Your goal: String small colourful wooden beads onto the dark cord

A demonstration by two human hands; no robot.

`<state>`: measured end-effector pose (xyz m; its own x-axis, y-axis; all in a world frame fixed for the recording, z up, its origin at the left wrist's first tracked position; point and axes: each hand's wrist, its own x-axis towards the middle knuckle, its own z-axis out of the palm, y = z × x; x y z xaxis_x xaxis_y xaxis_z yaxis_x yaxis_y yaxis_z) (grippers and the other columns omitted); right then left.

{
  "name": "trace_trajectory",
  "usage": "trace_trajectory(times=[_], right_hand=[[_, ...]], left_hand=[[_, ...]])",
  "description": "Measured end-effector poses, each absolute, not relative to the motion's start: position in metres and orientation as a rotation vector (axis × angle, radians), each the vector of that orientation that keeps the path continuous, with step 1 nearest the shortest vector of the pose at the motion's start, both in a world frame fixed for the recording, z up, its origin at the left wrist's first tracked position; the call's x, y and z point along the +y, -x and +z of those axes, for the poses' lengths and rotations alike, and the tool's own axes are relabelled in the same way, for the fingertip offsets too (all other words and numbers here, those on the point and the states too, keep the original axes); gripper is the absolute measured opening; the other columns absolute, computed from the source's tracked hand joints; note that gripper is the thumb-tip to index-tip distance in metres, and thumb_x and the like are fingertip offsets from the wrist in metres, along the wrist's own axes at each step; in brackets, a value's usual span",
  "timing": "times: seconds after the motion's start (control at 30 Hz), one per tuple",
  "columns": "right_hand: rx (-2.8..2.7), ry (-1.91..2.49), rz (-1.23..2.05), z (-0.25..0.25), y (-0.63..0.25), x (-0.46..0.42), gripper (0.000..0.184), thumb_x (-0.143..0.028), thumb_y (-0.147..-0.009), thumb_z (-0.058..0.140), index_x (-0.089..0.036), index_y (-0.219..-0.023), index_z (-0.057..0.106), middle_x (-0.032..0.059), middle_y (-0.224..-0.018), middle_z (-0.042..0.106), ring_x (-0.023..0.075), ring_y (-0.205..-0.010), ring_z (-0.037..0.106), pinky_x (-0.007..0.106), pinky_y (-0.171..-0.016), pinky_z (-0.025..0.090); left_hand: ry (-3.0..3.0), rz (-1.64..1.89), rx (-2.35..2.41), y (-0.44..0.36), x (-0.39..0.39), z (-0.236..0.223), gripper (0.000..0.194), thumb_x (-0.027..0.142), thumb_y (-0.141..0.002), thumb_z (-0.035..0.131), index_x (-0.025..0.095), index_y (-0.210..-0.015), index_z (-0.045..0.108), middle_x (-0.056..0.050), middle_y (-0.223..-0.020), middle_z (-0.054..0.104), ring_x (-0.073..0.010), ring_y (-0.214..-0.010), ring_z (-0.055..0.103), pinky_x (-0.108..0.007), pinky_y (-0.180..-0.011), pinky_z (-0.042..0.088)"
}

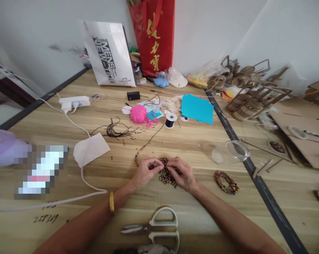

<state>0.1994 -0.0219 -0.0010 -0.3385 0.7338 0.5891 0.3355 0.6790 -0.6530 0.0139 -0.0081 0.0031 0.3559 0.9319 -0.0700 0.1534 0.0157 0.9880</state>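
Observation:
Both my hands rest over a small pile of multicoloured beads [166, 175] on the wooden table [191, 141]. My left hand [145, 171] is pinched closed on the end of a thin black cord [153, 136]. That cord carries a short run of threaded beads [138, 154] and leads back to a black thread spool [170, 120]. My right hand [182, 173] is curled closed among the beads, its fingertips meeting the left hand's. What it pinches is too small to make out. A gold bangle [111, 203] sits on my left wrist.
A finished bead bracelet [226, 182] lies right of my hands, a clear plastic container [230, 151] beyond it. Scissors [155, 229] lie near the front edge. Pink yarn [139, 115], black cord scraps [117, 131], blue paper [197, 108], a white power strip [74, 102] with cable, bags and wooden parts crowd the back.

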Motion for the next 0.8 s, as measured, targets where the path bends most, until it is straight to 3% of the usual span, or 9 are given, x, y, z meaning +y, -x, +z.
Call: trace_trajectory(times=[0.43,0.8], right_hand=[[-1.916,0.821,0.551,0.0009,-0.1994,-0.0214,0.016,-0.012,-0.087,0.055,-0.019,-0.100,0.060,0.0072,-0.086,0.065,0.0174,-0.082,0.061,0.031,-0.072,0.053],[-1.928,0.820,0.583,0.0020,-0.1993,-0.0213,0.014,-0.013,-0.087,0.054,-0.019,-0.099,0.060,0.0075,-0.085,0.065,0.0175,-0.081,0.061,0.031,-0.071,0.053]], left_hand=[[-1.447,0.826,1.057,-0.0150,-0.0079,0.0043,0.019,0.030,-0.076,0.061,0.011,-0.077,0.065,-0.001,-0.063,0.058,-0.0109,-0.059,0.048,-0.022,-0.056,0.035],[-1.469,0.847,1.064,-0.0149,-0.0082,0.0021,0.019,0.031,-0.076,0.065,0.013,-0.076,0.067,-0.001,-0.065,0.062,-0.0123,-0.062,0.054,-0.022,-0.058,0.041]])
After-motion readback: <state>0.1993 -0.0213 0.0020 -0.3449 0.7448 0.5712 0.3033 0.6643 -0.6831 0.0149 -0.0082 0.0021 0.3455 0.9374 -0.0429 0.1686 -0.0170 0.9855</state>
